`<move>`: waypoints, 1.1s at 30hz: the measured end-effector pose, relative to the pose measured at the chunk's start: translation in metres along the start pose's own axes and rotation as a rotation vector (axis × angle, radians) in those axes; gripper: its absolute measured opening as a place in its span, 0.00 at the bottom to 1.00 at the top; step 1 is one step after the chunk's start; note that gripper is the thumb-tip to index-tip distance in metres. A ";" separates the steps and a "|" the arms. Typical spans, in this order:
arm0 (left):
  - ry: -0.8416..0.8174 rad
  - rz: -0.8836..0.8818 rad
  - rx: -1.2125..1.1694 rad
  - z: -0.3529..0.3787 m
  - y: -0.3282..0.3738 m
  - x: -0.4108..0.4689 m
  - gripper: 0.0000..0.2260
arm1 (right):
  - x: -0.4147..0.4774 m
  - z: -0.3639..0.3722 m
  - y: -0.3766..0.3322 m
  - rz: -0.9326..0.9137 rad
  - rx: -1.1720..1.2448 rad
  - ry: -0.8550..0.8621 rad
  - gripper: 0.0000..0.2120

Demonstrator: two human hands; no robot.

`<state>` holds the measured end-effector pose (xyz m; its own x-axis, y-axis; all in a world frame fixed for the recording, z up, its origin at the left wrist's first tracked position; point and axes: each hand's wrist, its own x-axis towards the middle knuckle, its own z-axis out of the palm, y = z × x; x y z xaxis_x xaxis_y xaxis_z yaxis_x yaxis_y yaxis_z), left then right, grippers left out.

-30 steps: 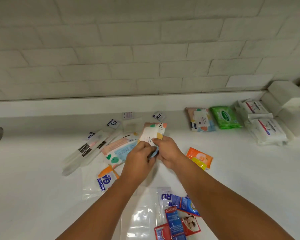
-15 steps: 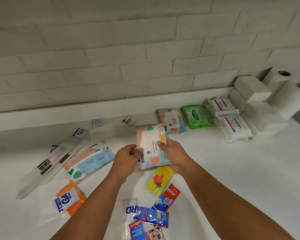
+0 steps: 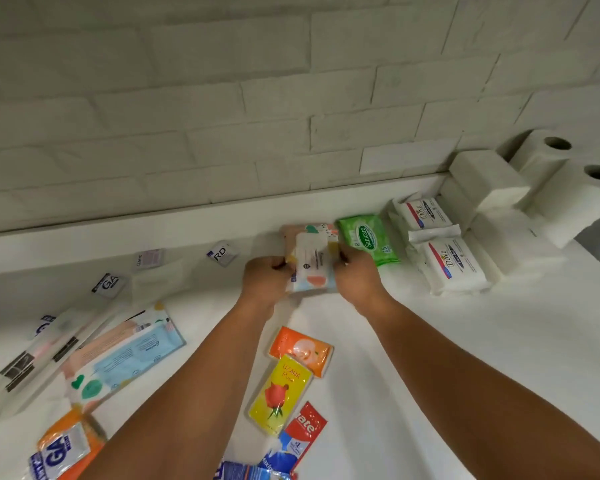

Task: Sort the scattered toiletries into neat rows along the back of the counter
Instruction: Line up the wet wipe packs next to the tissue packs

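A pastel wipes pack (image 3: 314, 268) with coloured blobs is held between both hands near the back of the white counter (image 3: 465, 358). My left hand (image 3: 264, 278) grips its left edge and my right hand (image 3: 355, 275) grips its right edge. It lies on top of a matching pack (image 3: 300, 229), whose far edge shows behind it. To the right stand a green Sanicare pack (image 3: 368, 239) and two white Dove packs (image 3: 425, 213) (image 3: 452, 265). Whether the held pack touches the one beneath, I cannot tell.
Scattered in front: an orange sachet (image 3: 300, 349), a yellow rose sachet (image 3: 279, 393), a red toothpaste sachet (image 3: 305, 427), a large pastel pack (image 3: 118, 358), clear toothbrush sleeves (image 3: 35, 358), small sachets (image 3: 222, 252). Folded tissue stacks (image 3: 482, 178) and paper rolls (image 3: 575, 188) fill the back right corner.
Both hands carried the pastel pack away from me and to the right, from the middle of the counter to the back row beside the green pack. The view followed.
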<state>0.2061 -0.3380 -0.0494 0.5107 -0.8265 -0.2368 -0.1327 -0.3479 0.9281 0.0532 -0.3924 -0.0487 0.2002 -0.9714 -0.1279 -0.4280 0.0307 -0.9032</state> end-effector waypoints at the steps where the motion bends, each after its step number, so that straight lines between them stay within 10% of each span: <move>1: 0.007 0.007 0.017 0.004 0.001 0.008 0.06 | 0.008 -0.002 -0.003 0.009 -0.018 -0.024 0.16; 14: 0.090 0.025 0.258 0.024 -0.010 0.039 0.07 | 0.045 0.011 0.004 0.160 0.056 -0.099 0.21; 33: 0.054 0.110 0.320 0.001 0.002 0.018 0.18 | 0.014 0.020 -0.015 -0.199 -0.410 -0.025 0.21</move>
<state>0.2140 -0.3542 -0.0526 0.5216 -0.8451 -0.1174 -0.4446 -0.3866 0.8080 0.0799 -0.4022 -0.0451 0.3328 -0.9428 0.0169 -0.6919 -0.2563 -0.6749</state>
